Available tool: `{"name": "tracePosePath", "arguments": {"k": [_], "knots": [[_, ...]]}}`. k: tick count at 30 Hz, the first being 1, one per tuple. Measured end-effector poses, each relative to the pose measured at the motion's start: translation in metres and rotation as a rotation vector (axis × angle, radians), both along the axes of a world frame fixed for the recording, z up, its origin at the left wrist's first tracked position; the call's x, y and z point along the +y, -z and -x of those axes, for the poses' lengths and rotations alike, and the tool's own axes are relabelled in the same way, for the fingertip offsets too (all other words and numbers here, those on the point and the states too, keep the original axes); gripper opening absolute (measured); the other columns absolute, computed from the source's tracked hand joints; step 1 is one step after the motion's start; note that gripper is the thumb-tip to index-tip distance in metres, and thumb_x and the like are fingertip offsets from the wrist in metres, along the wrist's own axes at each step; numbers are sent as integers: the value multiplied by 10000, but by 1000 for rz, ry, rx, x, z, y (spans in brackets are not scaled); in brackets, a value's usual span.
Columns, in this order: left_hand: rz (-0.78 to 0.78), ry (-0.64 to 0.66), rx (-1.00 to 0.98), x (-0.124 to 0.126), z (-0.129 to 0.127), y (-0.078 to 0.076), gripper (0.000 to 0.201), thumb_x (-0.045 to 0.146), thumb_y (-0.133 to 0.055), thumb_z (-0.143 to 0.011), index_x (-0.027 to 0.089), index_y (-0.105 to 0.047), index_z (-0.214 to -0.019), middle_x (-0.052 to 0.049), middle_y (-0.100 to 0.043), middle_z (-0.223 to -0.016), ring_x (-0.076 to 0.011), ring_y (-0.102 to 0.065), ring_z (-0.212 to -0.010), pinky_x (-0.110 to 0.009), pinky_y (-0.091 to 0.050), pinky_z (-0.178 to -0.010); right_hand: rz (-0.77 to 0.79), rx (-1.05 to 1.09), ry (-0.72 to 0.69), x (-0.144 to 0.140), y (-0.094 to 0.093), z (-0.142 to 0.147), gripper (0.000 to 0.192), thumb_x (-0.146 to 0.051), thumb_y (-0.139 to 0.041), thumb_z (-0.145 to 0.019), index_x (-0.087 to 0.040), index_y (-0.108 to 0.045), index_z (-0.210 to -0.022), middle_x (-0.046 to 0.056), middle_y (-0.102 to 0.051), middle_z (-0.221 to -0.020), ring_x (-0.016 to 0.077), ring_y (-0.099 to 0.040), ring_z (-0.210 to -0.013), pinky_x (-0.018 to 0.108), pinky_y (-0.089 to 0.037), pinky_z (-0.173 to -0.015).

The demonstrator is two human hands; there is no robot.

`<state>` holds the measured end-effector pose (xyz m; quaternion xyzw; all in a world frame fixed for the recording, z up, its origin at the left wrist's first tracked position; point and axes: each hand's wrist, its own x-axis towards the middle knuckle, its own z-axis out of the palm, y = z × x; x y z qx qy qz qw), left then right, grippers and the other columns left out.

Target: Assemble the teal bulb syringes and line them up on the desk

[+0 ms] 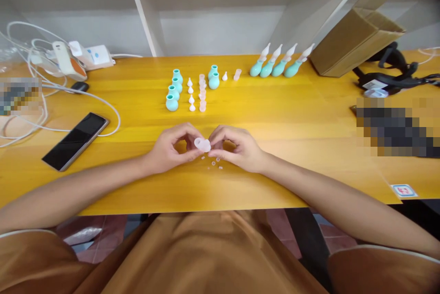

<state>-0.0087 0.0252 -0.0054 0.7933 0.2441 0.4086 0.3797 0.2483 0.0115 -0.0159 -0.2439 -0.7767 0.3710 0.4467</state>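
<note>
Above the middle of the table I hold a small translucent plastic connector [202, 144] in both hands. My left hand [175, 148] pinches it from the left, its wide mouth tilted up. Thumb and fingertips of my right hand [239, 147] close on its right end; whether a smaller part sits between those fingertips is hidden. Several tiny clear rings and bits [213, 163] lie on the wood just below. Farther back stand a column of teal rubber bulbs [172, 103], white pointed nozzles [192, 107] and translucent connectors [202, 106].
Two more teal bulbs [213, 81], a nozzle [224, 76] and a connector [237, 74] stand at the back. Several assembled bulb aspirators [277, 68] lean farther right beside a cardboard box [357, 37]. A phone [76, 141] and white cables [115, 119] lie left on the table [309, 124].
</note>
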Motion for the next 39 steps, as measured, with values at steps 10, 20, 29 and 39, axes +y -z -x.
{"name": "tracePosePath", "arguments": {"k": [10,20,29,39], "knots": [[132,-71,-58,13,1,4,178,311,-746,-968,198,-628,-1038,-37,-680,-970,-155,-652,-878,-285,-575,-821,271,173,267,30,16,-15,415,-581,-727,-1030,-201,-633,-894,-45,-611,-727,79,-519,-519,219,-457,-524],[300,-66,-85,15,0,7,217,363,-746,-973,187,-621,-998,-7,-628,-912,-136,-635,-805,-280,-554,-767,-70,-189,338,122,12,-49,215,-174,-587,-956,-217,-742,-1100,92,-705,-1279,121,-670,-677,356,-639,-754],[209,-145,-21,18,-1,8,212,395,-743,-988,185,-723,-1005,-36,-600,-983,-147,-612,-819,-299,-547,-767,-151,-188,532,178,19,-31,328,-251,-652,-971,-235,-651,-1299,134,-646,-1401,157,-629,-718,437,-642,-814],[154,-170,24,15,-3,6,196,386,-706,-1014,193,-712,-982,-31,-589,-964,-141,-579,-794,-286,-506,-735,-167,-201,726,206,39,-15,459,-418,-837,-825,-228,-596,-1167,76,-745,-1111,197,-623,-754,438,-613,-820]]}}
